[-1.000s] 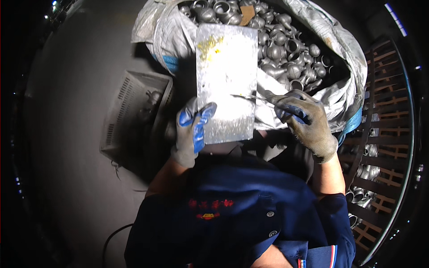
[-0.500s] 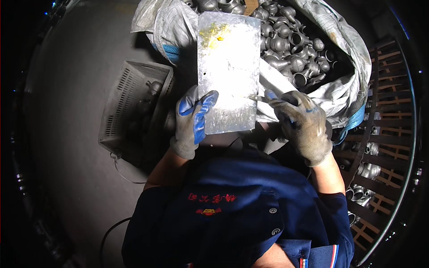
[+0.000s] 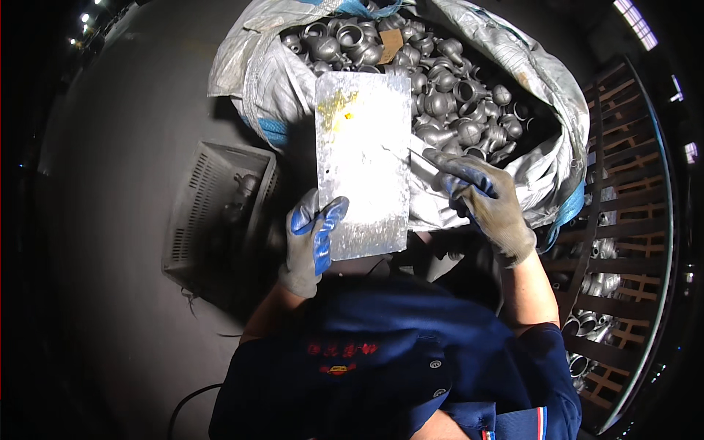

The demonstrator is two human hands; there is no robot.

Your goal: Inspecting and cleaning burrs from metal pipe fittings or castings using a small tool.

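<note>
A flat rectangular metal plate (image 3: 367, 227), glaring white in the middle with yellow smears near the top left, stands in front of me. My left hand (image 3: 312, 235), in a grey glove with blue coating, grips its lower left edge, thumb across the face. Beyond its right edge, my gloved right hand (image 3: 484, 198) is closed with a finger pointing toward the plate. A thin pale tool (image 3: 402, 150) runs from that finger onto the plate's face; glare hides its kind. Behind the plate lie many grey metal castings (image 3: 447, 95), round-bodied with open necks.
A large white woven sack (image 3: 539, 66) holds the castings, with a brown cardboard piece (image 3: 391, 45) on top. At left, a grey slotted plastic crate (image 3: 192, 213) has a few castings inside. A barred metal cage (image 3: 623, 242) with more castings stands at right. A dark cable (image 3: 183, 400) lies lower left.
The plate and my left hand sit lower in view, as does the crate, and more of the sack shows. My right hand has shifted up relative to the plate, with the tool's tip farther in.
</note>
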